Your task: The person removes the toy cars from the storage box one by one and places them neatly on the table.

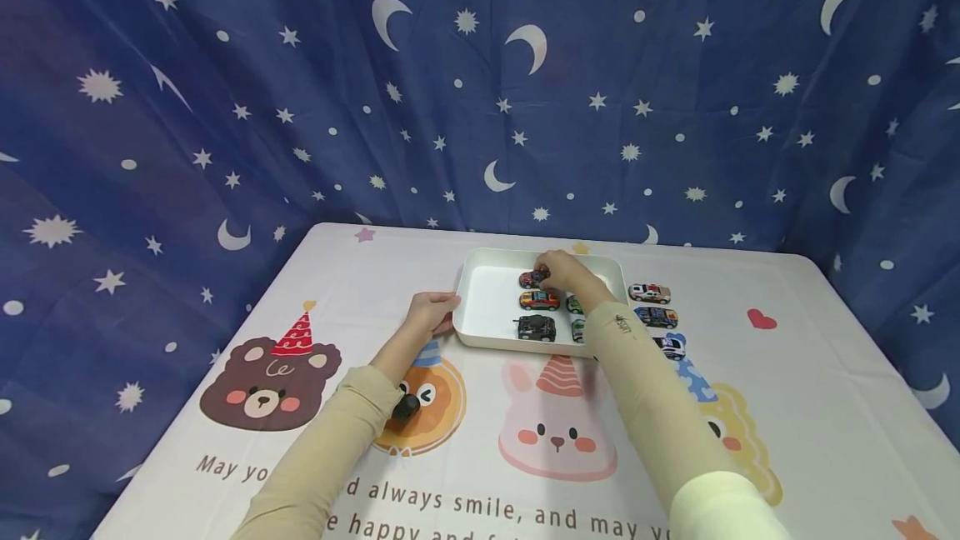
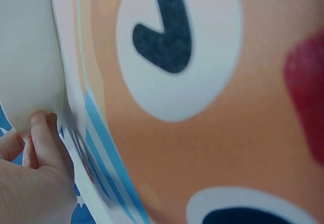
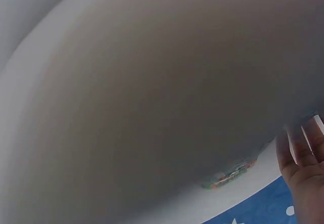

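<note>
A shallow white tray (image 1: 486, 307) lies near the back of the table. My left hand (image 1: 431, 312) grips its left wall, and in the left wrist view the thumb and fingers of that hand (image 2: 43, 158) pinch the tray's edge. Reaching inside, my right hand (image 1: 567, 272) pinches a small red and dark toy car (image 1: 531, 280) at the far side. An orange-yellow toy car (image 1: 538, 300) sits just nearer, then a black toy vehicle (image 1: 536, 328). Two greenish toy cars (image 1: 573, 305) stand to the right, partly hidden by my right forearm. The right wrist view is mostly blocked and blurred.
Outside the tray's right end, a white toy car (image 1: 649, 293), a blue toy car (image 1: 656, 317) and a white-blue toy car (image 1: 670, 347) stand in a column. A printed cloth (image 1: 360, 273) covers the table. Behind it hangs a blue curtain (image 1: 450, 140) with stars and moons.
</note>
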A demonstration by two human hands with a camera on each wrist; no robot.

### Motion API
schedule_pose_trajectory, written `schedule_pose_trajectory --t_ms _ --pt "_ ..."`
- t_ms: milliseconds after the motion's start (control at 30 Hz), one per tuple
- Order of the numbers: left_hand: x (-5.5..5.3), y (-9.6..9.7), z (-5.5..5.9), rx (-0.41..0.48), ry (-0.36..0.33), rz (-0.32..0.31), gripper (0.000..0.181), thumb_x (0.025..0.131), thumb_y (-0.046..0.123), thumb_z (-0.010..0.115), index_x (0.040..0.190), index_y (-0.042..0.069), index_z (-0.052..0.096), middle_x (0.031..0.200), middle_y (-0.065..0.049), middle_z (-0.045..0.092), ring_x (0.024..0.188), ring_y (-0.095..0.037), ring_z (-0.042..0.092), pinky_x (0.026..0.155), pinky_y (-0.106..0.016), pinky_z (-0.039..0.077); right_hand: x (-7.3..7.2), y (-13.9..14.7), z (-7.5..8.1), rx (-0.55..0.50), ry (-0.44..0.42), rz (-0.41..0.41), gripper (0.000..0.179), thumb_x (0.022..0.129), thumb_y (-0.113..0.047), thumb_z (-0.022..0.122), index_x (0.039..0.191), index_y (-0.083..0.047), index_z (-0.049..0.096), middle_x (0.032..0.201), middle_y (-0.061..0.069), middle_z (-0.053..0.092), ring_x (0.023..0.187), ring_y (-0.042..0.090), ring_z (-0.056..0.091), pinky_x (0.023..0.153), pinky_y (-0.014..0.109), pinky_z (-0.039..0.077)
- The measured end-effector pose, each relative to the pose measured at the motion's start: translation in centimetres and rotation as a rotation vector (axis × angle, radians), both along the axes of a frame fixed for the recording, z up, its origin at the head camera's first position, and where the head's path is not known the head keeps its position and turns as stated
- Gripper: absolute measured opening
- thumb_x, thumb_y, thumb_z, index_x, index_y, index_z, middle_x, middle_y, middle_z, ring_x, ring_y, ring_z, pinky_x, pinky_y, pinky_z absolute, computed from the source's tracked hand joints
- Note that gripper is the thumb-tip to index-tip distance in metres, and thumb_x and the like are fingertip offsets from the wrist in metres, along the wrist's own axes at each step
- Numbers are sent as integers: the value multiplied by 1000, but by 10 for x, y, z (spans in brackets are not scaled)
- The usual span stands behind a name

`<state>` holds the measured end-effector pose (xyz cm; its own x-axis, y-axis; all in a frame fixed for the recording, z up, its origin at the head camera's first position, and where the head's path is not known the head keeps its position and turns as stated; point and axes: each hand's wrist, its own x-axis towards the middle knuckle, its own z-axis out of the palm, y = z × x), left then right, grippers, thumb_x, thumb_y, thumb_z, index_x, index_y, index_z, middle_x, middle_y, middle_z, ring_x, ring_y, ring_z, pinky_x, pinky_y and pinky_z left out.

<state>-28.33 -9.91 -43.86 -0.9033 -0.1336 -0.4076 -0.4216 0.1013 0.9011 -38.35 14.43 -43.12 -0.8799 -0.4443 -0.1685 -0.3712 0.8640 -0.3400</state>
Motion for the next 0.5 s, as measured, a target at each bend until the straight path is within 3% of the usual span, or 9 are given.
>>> schedule_pose_trajectory --t_ms 133,500 --pt "1 1 0 -3 -2 -8 33 92 14 61 122 0 60 120 -19 62 74 -8 60 62 -17 57 18 -1 10 -27 18 -18 28 86 -9 68 111 3 62 111 20 64 106 32 59 96 42 50" --pt "5 -3 -1 1 15 -14 34 93 14 60 124 -1 59 122 -21 61 72 -7 61 62 -16 57 21 -2 9 -83 49 -29 29 86 -13 69 112 -1 64 113 15 65 108 27 58 98 39 49"
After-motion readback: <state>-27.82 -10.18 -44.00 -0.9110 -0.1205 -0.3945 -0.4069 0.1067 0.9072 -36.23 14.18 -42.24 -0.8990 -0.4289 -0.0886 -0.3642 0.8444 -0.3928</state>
